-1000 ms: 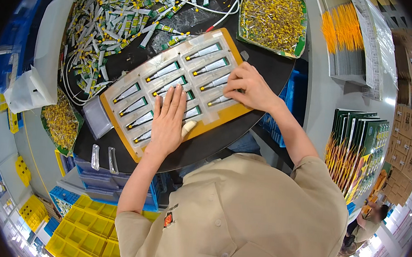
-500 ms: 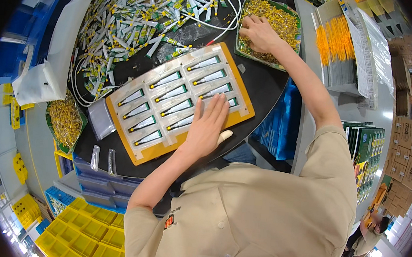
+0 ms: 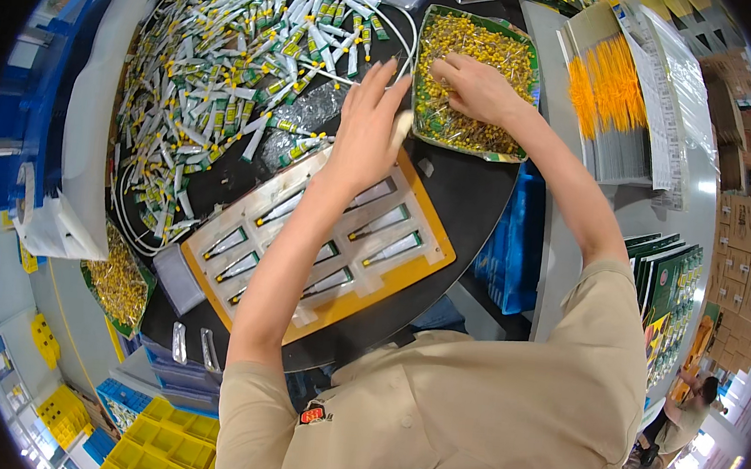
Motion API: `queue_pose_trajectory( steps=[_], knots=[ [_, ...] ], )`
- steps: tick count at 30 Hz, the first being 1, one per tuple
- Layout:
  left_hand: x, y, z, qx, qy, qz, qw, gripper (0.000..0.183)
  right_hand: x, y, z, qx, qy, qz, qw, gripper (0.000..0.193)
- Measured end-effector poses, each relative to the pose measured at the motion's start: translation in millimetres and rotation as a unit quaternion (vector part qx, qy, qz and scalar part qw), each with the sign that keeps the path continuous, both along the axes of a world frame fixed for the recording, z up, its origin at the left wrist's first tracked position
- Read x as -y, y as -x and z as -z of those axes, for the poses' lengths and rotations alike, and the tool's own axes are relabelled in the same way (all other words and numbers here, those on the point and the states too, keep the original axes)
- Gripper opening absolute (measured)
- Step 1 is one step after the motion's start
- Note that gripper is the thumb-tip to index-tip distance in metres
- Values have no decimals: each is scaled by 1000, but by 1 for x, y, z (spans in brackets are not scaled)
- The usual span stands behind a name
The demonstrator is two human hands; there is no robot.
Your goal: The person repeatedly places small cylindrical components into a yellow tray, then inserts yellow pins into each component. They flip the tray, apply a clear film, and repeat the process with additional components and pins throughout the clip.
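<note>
My left hand [image 3: 367,127] hovers past the far edge of an orange-edged board [image 3: 434,241], near the left side of a green carton [image 3: 535,88]. Its fingers are stretched out and it holds nothing; a pale cover sits on the thumb. My right hand [image 3: 477,90] is in the carton, fingers curled down among small yellow-tipped pieces [image 3: 491,39]. Whatever its fingertips pinch is hidden. Small white-and-green tubes [image 3: 392,250] lie in slanted slots on the board. My left forearm covers the middle of the board. Beyond it spreads a big heap of similar tubes [image 3: 219,87].
A second carton of yellow pieces [image 3: 117,279] is at the left, by a clear plastic box [image 3: 180,278]. A white cable [image 3: 128,235] loops round the heap. At right are orange-topped sticks [image 3: 610,81], green cards [image 3: 669,274] and a blue crate [image 3: 518,238]. A person [image 3: 690,414] is far off.
My left hand has lifted from the board's near right part and moved away from me, toward the carton. My right hand stays in the carton. The whole view has shifted slightly.
</note>
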State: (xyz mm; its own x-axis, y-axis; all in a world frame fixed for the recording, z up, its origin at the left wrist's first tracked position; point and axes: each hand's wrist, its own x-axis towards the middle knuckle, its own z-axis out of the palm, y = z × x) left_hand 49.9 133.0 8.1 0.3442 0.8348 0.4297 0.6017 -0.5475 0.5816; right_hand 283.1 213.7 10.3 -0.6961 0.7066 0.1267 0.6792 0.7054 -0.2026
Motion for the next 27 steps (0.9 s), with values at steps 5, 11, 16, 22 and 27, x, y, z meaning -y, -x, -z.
queue_pose_trajectory(
  steps=[5,11,16,22,27],
  knots=[
    [-61,-47,17,156,-7,31,987,39,0,-15,-16,-94,127,71,985,38],
    [-74,-95,24,223,92,31,970,33,-4,-41,-24,-165,117,68,977,36],
    [-75,-86,26,181,141,40,973,25,-7,-58,-34,-269,197,168,928,12],
    [-74,-99,19,113,9,82,990,76,-1,-54,-39,-204,198,231,930,15],
    [-74,-110,29,-24,55,32,998,63,1,-57,-51,-265,212,240,909,18]
  ],
)
